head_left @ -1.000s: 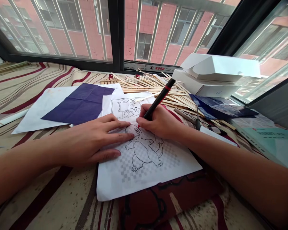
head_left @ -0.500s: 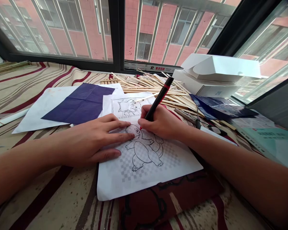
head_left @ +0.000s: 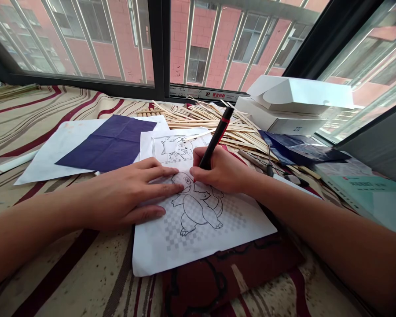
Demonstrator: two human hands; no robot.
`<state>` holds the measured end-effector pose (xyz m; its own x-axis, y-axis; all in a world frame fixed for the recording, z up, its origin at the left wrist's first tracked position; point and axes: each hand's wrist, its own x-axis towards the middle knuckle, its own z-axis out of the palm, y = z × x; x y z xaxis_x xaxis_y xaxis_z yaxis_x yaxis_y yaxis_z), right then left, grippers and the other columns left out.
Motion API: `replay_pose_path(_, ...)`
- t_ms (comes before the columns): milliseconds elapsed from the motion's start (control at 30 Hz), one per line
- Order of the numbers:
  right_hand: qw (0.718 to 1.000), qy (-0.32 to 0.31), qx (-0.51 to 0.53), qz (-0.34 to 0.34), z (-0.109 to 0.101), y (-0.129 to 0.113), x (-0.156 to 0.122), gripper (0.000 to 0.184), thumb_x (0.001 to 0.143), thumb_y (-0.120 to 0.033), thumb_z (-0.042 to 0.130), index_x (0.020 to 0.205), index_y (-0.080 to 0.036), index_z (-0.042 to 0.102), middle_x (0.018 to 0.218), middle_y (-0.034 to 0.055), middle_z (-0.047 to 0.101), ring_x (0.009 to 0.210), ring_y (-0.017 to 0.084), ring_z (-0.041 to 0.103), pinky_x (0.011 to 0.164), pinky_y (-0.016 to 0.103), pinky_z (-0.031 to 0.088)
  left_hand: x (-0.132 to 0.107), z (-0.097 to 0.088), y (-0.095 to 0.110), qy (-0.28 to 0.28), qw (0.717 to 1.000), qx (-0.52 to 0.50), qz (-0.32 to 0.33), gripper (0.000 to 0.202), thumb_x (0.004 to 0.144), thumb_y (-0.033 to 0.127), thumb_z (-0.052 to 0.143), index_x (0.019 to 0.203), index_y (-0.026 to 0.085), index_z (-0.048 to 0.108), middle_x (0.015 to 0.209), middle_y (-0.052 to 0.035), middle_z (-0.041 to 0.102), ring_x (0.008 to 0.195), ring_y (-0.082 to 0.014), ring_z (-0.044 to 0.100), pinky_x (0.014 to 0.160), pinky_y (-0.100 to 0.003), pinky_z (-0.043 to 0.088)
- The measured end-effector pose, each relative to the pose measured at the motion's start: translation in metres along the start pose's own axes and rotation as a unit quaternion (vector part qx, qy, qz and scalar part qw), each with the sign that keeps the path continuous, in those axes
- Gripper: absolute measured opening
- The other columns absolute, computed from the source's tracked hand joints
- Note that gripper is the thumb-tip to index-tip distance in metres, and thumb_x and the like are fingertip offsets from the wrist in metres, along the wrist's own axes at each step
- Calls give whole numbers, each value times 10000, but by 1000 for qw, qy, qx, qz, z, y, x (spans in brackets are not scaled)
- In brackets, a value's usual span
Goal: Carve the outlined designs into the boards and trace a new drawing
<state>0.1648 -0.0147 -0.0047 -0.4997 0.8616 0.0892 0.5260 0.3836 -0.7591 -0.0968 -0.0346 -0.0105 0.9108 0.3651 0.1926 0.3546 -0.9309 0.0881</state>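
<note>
Pen (head_left: 214,141) has tilted more upright, its tip edged down a line-drawn creature (head_left: 194,207). Right hand (head_left: 222,169) grips it narrowly: black barrel, red band. Left hand (head_left: 125,193) lies open, fingers spread flat on thin white paper (head_left: 204,246), center of frame, checkered print around the creature. Dark blue carbon sheet (head_left: 108,143) upper left; flat wooden sticks (head_left: 211,125) piled behind.

We've got our right hand (head_left: 221,171) gripping a black-and-red pen (head_left: 216,138), tip on the cartoon drawing (head_left: 193,211) — left hand (head_left: 125,193) flat on the printed sheet (head_left: 237,237).
</note>
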Motion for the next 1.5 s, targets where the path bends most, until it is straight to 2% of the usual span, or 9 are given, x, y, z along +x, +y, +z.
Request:
replay_pose_path(367, 1000, -19, 13, -4, -1, 0, 0, 142, 767, -195, 629, 662, -200, 535, 573, -61, 531, 550, 96, 472, 530, 260, 365, -1, 1, -1, 3, 1000, -9, -6, 523, 1007, 370, 547, 1524, 298, 516, 1521, -111, 560, 1280, -288, 548, 1078, -421, 487)
replay_pose_path(567, 994, 61, 84, 35, 6, 4, 1, 172, 801, -234, 670, 717, -207, 522, 535, -69, 564, 484, 93, 477, 512, 255, 380, -1, 1, 0, -5, 1000, 14, -4, 517, 1021, 368, 518, 1529, 274, 508, 1529, -121, 552, 1276, -291, 537, 1064, -434, 489)
replay_pose_path(767, 993, 57, 98, 30, 11, 9, 1, 211, 825, -292, 734, 762, -202, 554, 568, -57, 613, 505, 104, 523, 535, 262, 427, 0, 0, 0, -9, 1000, 7, -6, 521, 1016, 374, 529, 1526, 274, 512, 1528, -119, 554, 1265, -283, 545, 1066, -419, 491)
replay_pose_path(1000, 994, 51, 93, 21, 10, 11, 1, 235, 850, -338, 751, 796, -194, 573, 620, -36, 654, 541, 111, 555, 562, 270, 448, -1, 0, 0, 1, 1000, -9, -11, 532, 1004, 389, 557, 1528, 305, 512, 1513, -107, 570, 1251, -270, 563, 1070, -392, 486)
replay_pose_path(1200, 995, 45, 91, 15, 10, 10, 1, 225, 853, -327, 747, 792, -194, 577, 615, -43, 642, 543, 111, 548, 574, 273, 445, 0, 1, 1, -4, 1000, -5, -10, 526, 1011, 389, 545, 1527, 289, 515, 1532, -111, 554, 1262, -278, 557, 1067, -407, 487)
replay_pose_path(1500, 998, 60, 26, 20, 8, 6, -1, 199, 827, -302, 700, 759, -209, 538, 658, -27, 618, 613, 137, 541, 604, 291, 421, -1, 0, 1, -7, 1000, 5, -5, 531, 1022, 386, 516, 1541, 275, 497, 1538, -111, 546, 1275, -286, 544, 1052, -423, 489)
